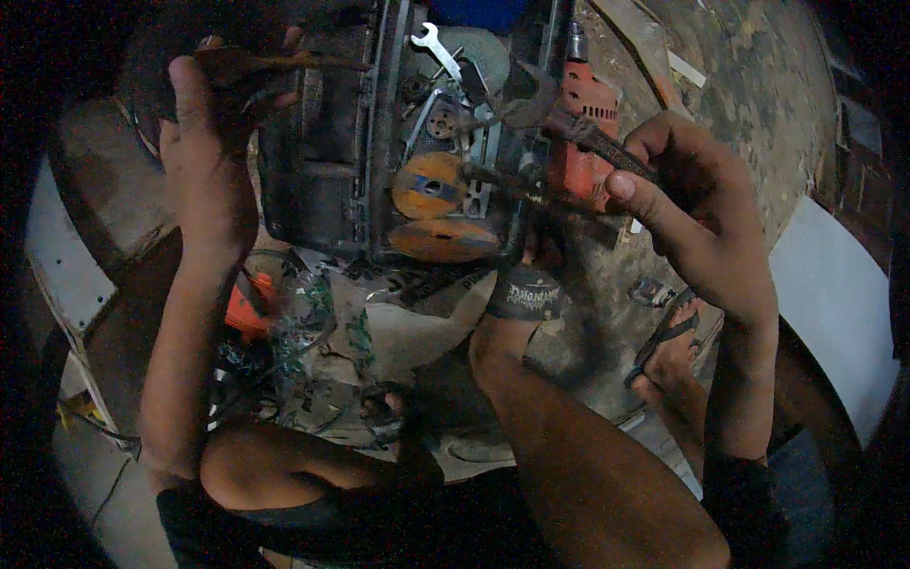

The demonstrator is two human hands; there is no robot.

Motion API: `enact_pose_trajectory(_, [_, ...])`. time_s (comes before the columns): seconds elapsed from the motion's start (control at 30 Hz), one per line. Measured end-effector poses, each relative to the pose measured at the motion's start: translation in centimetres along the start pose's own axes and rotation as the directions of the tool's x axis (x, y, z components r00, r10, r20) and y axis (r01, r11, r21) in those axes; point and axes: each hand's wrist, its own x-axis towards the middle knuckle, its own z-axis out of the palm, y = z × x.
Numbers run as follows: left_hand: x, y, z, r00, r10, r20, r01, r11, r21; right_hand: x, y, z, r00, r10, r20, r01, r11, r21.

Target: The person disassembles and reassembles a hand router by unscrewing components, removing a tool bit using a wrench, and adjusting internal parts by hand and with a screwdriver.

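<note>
My right hand (706,213) grips the handle of an adjustable wrench (592,137), its jaws pointing left over the toolbox. My left hand (204,152) is raised at the left, fingers closed around a brownish, rusty-looking tool (251,66); its thin end points right, and its kind is too dark to make out. Between the hands stands an open black toolbox (322,204). Inside lie a silver open-end wrench (438,47), two orange-brown discs, one upright-facing (427,187) and one below it (445,242), and a small round metal flange (442,120).
A red-orange power drill (583,95) lies right of the toolbox. Clear plastic bags (327,322) and an orange item (248,305) lie before it. My bent legs (578,427) are below, and a sandalled foot (671,341) rests at right. A pale panel (839,303) stands far right.
</note>
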Motion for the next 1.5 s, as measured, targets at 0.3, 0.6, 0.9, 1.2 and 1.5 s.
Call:
enact_pose_trajectory(0.3, [-1.0,0.7,-0.6,1.0,0.003,0.005,-0.004,0.957,0.291,0.0,-2.1,-0.7,0.987,0.067,-0.145,-0.049,0.991,0.125])
enact_pose_trajectory(0.6, [-0.2,3.8,7.7,0.615,0.245,0.75,-0.668,0.668,0.329,0.5,0.7,-1.5,0.863,-0.071,-0.5,0.298,0.871,0.39])
enact_pose_trajectory(0.9, [0.1,8.8,9.5,0.641,0.422,0.641,-0.303,0.906,-0.294,0.0,-2.2,-0.9,0.879,-0.113,-0.462,0.233,0.949,0.211])
enact_pose_trajectory(1.2, [-5.9,18.1,8.9,0.901,0.327,0.285,-0.339,0.941,-0.009,-10.9,-10.0,1.2,0.92,0.175,-0.352,0.007,0.888,0.459])
enact_pose_trajectory(1.5, [-37.1,40.0,1.6,0.876,-0.383,-0.294,0.24,0.874,-0.423,-36.8,-32.3,-2.2,0.886,0.308,0.346,-0.192,0.924,-0.332])
